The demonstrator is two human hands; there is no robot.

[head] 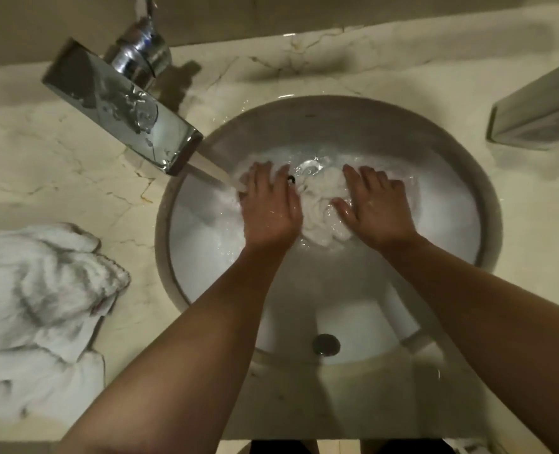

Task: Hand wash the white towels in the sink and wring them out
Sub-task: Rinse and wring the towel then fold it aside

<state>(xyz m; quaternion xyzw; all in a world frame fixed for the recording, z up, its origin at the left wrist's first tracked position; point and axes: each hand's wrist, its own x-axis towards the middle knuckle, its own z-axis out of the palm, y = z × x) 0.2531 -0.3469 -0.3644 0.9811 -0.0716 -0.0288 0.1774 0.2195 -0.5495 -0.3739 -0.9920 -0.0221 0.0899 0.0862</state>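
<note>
A round white sink [461, 165] is set into a pale marbled table [58, 178], and everything here is placed against it. In the sink's far half, in shallow water, lies a bunched wet white towel [320, 211]. The left hand [270, 208] lies palm down on the towel's left side, its fingers [260, 173] straight and close together, pressing on the cloth. The right hand [375, 209] lies palm down on the towel's right side, fingers [357, 178] straight and slightly spread, thumb resting on the wet folds; neither hand grips. A chrome faucet [124, 106] stands beyond the sink's left rim, its flat spout reaching over the rim, and a stream of water [212, 173] runs from it into the sink just beside the left hand. A metal overflow hole [326, 344] sits in the sink's near wall. To the left of the sink, on the table, lies a heap of white towels [39, 306]. Right of the sink, near the far edge, stands a pale box [534, 116], blurred.
</note>
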